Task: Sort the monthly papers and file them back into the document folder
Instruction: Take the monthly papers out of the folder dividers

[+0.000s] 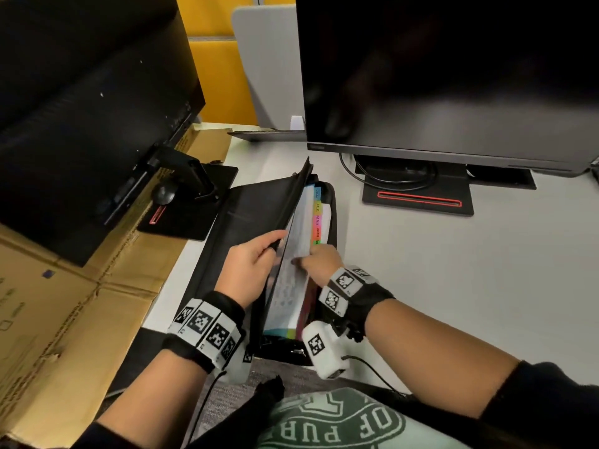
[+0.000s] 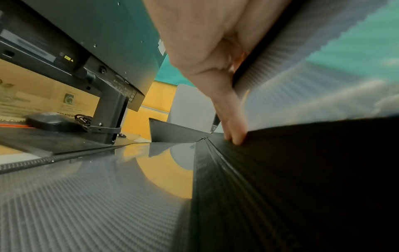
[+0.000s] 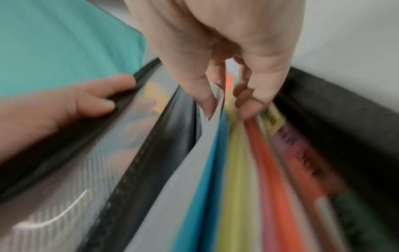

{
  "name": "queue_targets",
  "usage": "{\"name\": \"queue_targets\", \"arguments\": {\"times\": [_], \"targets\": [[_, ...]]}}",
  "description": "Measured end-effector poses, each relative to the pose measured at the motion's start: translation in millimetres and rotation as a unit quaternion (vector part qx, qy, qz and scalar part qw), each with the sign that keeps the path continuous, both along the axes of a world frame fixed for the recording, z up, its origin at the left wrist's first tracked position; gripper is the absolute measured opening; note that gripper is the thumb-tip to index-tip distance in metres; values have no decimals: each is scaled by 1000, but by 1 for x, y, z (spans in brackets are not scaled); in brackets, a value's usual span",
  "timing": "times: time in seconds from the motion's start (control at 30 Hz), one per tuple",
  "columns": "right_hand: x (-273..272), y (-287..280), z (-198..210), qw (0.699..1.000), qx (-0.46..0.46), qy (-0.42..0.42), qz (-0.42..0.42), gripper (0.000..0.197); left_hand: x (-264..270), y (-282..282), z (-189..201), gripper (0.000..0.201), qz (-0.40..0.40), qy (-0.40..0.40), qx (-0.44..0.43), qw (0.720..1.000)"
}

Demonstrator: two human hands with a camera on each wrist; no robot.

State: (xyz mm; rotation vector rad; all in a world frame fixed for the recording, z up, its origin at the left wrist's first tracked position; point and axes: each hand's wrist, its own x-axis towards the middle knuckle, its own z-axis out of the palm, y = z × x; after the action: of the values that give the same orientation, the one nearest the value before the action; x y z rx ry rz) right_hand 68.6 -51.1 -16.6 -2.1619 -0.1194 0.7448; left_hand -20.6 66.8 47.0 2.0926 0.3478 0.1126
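Observation:
A black expanding document folder [image 1: 246, 215] lies open on the white desk [image 1: 453, 270]. Inside it stand coloured dividers [image 3: 235, 170] with month tabs [image 1: 317, 218] reading JAN, FEB, MAR, APR. My left hand [image 1: 252, 257] grips the edge of the raised front flap [image 2: 280, 187], thumb [image 3: 97, 102] on its near side. My right hand [image 1: 319, 259] reaches into the front pockets. Its thumb [image 3: 207, 105] presses a white printed paper [image 1: 298, 234] while the fingers [image 3: 248, 105] sit behind the blue and yellow dividers, pinching them together. The sheet's lower part is hidden in the pocket.
A large dark monitor [image 1: 453, 76] on a red-striped base [image 1: 418, 196] stands behind the folder. A second monitor [image 1: 81, 108] and a black mouse [image 1: 165, 192] are to the left, above cardboard boxes [image 1: 64, 303]. Bare desk extends right of the folder.

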Motion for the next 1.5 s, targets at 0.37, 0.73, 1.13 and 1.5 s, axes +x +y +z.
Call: {"name": "queue_targets", "arguments": {"times": [0.37, 0.73, 1.13, 1.5], "targets": [[-1, -156, -11, 984, 74, 59, -152, 7, 12, -27, 3, 47, -108, 128, 342, 925], [-8, -235, 4, 953, -221, -41, -201, 34, 11, -25, 5, 69, -109, 172, 327, 923], [-35, -58, 27, 987, 123, -83, 59, 26, 4, -26, 24, 60, -78, 167, 371, 910], [-41, -24, 31, 965, 169, -29, 197, 65, -4, -10, 25, 82, -77, 163, 339, 923]]}}
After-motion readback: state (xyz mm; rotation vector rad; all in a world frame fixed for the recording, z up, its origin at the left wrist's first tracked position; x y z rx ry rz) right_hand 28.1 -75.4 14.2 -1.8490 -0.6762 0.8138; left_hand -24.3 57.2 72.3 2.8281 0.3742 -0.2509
